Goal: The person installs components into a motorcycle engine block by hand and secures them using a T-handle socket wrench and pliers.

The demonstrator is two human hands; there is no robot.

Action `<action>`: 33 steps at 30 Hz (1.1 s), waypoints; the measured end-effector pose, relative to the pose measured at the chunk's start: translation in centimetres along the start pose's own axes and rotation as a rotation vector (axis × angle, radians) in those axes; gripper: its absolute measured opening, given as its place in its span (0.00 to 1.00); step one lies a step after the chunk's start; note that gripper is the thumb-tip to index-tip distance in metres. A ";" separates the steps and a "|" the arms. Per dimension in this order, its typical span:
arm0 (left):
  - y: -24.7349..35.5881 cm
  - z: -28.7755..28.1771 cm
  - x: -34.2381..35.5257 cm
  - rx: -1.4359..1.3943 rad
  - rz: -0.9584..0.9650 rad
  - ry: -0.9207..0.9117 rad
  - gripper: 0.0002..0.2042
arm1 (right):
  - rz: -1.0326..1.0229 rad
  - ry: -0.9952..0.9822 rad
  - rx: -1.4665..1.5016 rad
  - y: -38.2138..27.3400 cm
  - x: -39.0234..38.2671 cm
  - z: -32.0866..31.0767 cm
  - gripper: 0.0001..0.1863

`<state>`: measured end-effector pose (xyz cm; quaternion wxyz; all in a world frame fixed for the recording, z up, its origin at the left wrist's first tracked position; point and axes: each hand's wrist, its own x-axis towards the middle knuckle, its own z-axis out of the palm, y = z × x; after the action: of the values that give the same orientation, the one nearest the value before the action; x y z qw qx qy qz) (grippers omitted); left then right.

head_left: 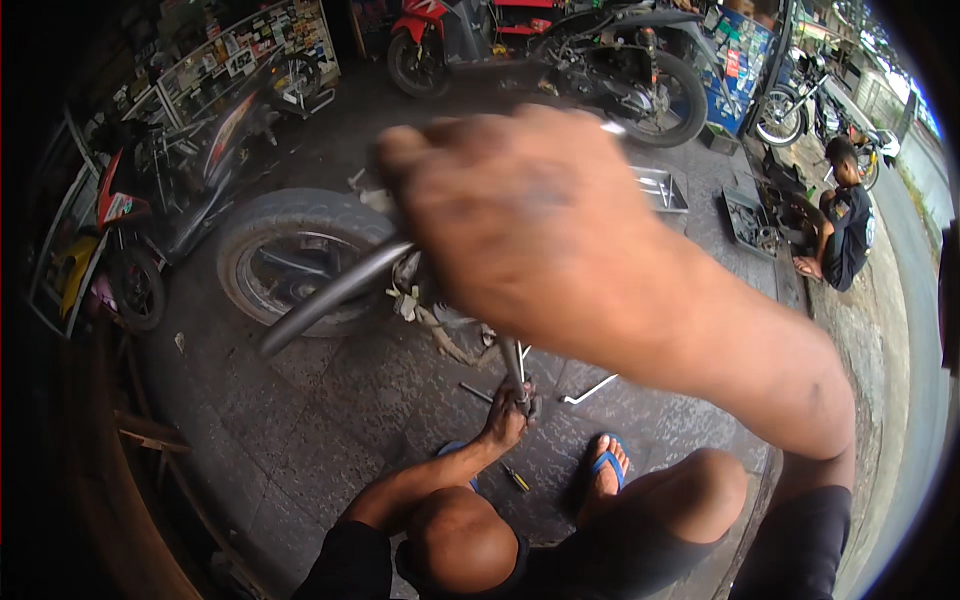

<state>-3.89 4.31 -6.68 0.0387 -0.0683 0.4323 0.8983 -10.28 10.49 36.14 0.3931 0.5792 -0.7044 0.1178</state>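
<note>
My right hand [520,210] is raised close to the camera, blurred and closed in a fist round a grey metal bar [335,297]. The bar slants down to the left across the wheel; its other end is hidden by the fist. Low down near my feet, my left hand [508,418] is closed round a metal rod [513,365] that stands roughly upright. Behind my right hand, grimy metal motorcycle parts [440,325] show in part. A motorcycle wheel [247,240] with a black tyre lies left of them.
On the dark tiled floor are a yellow-handled screwdriver [516,477] and a bent metal wrench [590,391]. Tool trays [745,222] sit at the right, near a crouching person [848,215]. Motorcycles [620,75] stand at the back, with another [130,250] at the left.
</note>
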 end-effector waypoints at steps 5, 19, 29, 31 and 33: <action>2.1 2.1 -0.8 0.037 -0.024 0.084 0.10 | 0.139 -0.165 0.044 2.5 -2.6 -3.5 0.11; 8.0 6.0 -1.6 1.228 0.038 0.156 0.14 | 0.886 0.352 0.227 11.6 -25.8 -2.8 0.19; 11.9 7.5 -2.4 1.468 -0.106 0.020 0.17 | 1.176 0.782 0.511 9.4 -44.1 7.6 0.21; 12.0 7.2 -1.8 1.443 -0.190 0.029 0.16 | 1.118 0.758 0.448 11.0 -44.3 7.2 0.20; 10.9 7.0 -1.6 1.397 -0.192 0.011 0.15 | 1.108 0.563 0.145 13.9 -44.0 3.5 0.20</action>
<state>-4.36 2.95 6.29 0.1502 -0.0698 0.9002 0.4027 -23.46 44.33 7.42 0.4039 0.1000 -0.7597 0.4996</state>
